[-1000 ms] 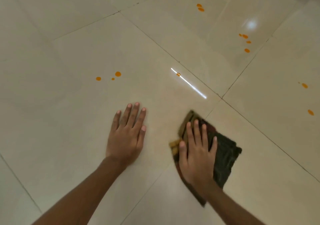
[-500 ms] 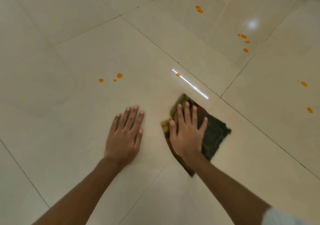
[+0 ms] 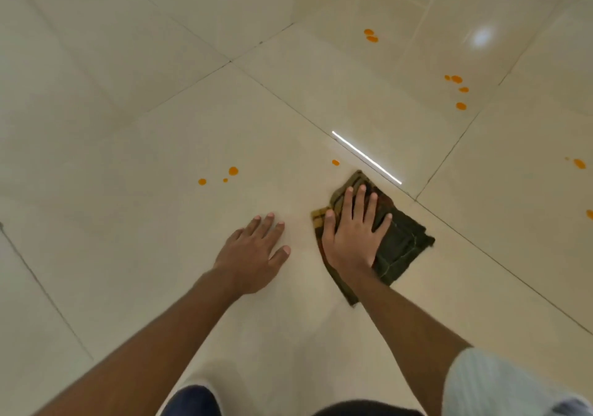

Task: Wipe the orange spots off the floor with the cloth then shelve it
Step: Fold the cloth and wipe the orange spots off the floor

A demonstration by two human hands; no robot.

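Note:
A folded dark green and brown cloth (image 3: 401, 245) lies flat on the cream tiled floor (image 3: 160, 110). My right hand (image 3: 353, 226) presses down on it with fingers spread. My left hand (image 3: 253, 252) rests flat on the bare tile just left of the cloth, holding nothing. One orange spot (image 3: 335, 162) sits a short way beyond the cloth's far corner. Three orange spots (image 3: 224, 176) lie farther left, ahead of my left hand. More orange spots show at the far right (image 3: 457, 90), at the back (image 3: 370, 35) and at the right edge (image 3: 579, 163).
Dark grout lines (image 3: 276, 93) cross the glossy floor. A bright strip of reflected light (image 3: 365, 157) lies just beyond the cloth. My knees (image 3: 192, 399) and a pale sleeve (image 3: 500, 383) show at the bottom edge.
My right hand has slid the cloth forward and to the left, toward the lone orange spot. My left hand stays planted while the view has shifted forward.

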